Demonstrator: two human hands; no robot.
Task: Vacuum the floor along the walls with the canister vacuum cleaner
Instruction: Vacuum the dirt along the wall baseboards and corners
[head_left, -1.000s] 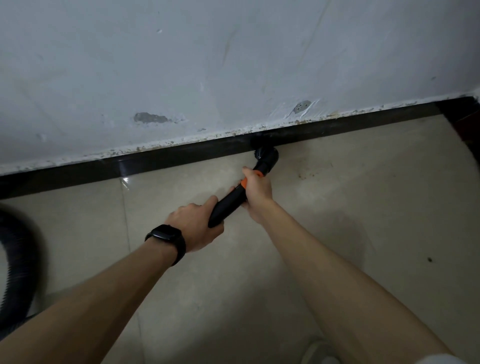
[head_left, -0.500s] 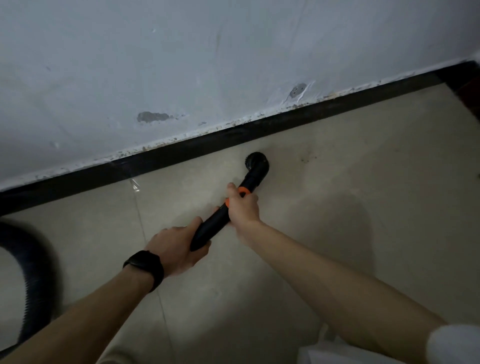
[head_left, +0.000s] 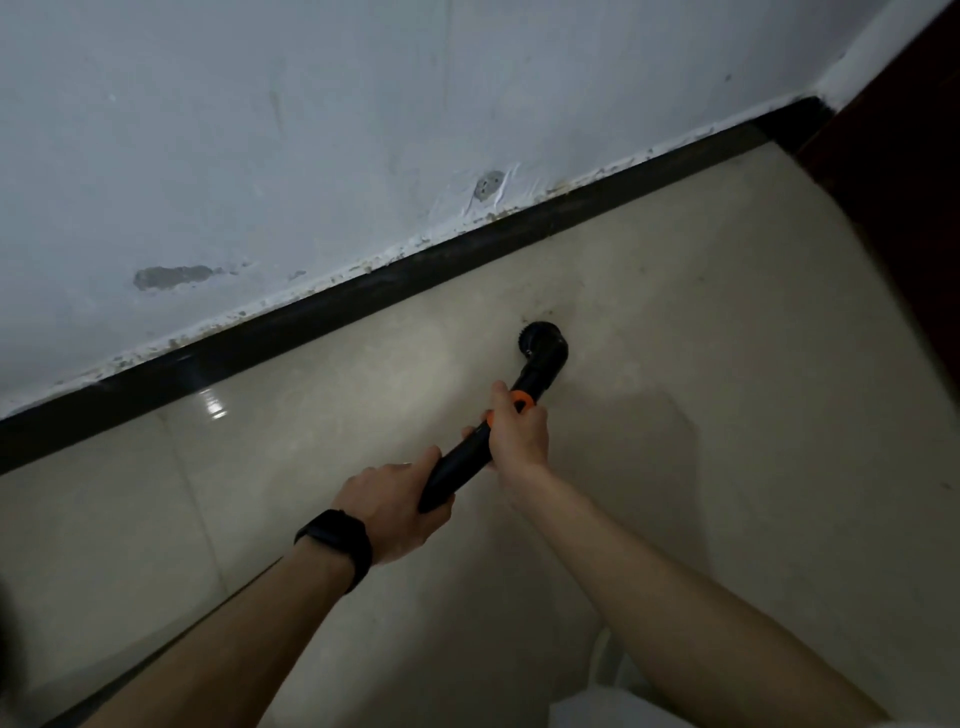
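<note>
A black vacuum wand (head_left: 460, 462) with an orange ring (head_left: 519, 401) ends in a round black brush nozzle (head_left: 543, 347) that rests on the beige tiled floor (head_left: 727, 364), a short way out from the black baseboard (head_left: 363, 296). My right hand (head_left: 519, 439) grips the wand just behind the orange ring. My left hand (head_left: 395, 506), with a black watch on its wrist, grips the wand's rear end. The hose and the canister are out of view.
A white scuffed wall (head_left: 363, 130) with patched spots rises above the baseboard. A dark reddish door or panel (head_left: 893, 171) closes the corner at the right. A white object (head_left: 613, 701) sits at the bottom edge near my right arm.
The nozzle has pulled back from the baseboard and slid right along the floor. Both hands keep their grip. The black hose at the left has left the view.
</note>
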